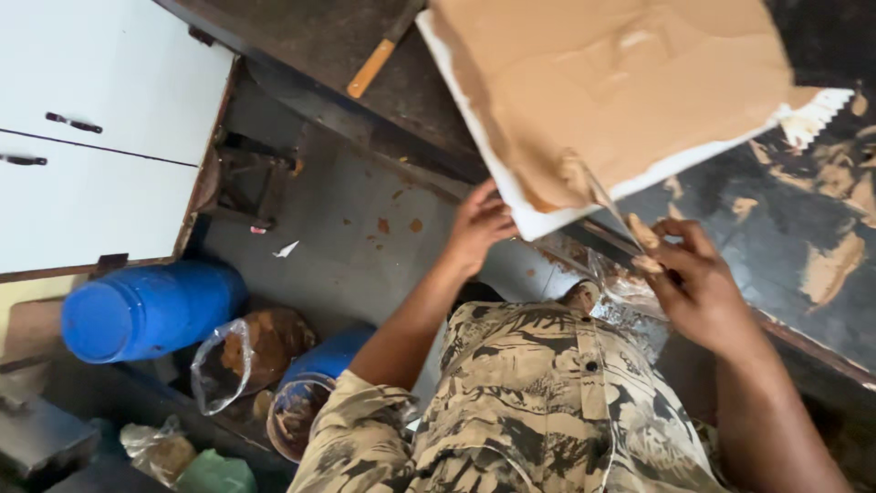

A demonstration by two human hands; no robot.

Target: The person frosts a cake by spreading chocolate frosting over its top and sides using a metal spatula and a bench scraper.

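Right hand point(698, 288): grip closed on the handle end of a thin flat scraper blade point(610, 203), whose tip lies against the paste-coated face of a white board point(547, 219). A lump of tan paste point(644, 233) clings to the blade just above the fingers. Left hand point(476, 228): fingers curled over the board's lower white edge, holding it tilted, with its low corner projecting past the rim of the dark surface point(712, 215).

State of the work, judged from the frame: most of the board face is covered in a smooth tan layer point(630, 73); the margin along the lower edge and a jagged strip at the right corner show bare white. Smears of the same paste mark the dark surface to the right of the board. A clear plastic bag point(630, 292) hangs at the rim beneath the blade; its contents cannot be made out.

Surroundings: a wooden-handled tool point(374, 66) lies on the surface at top; below, on the floor, stand a blue drum point(146, 310), a bag of brown material point(237, 356) and a round bowl point(297, 415). White cabinet doors point(100, 119) fill the upper left.
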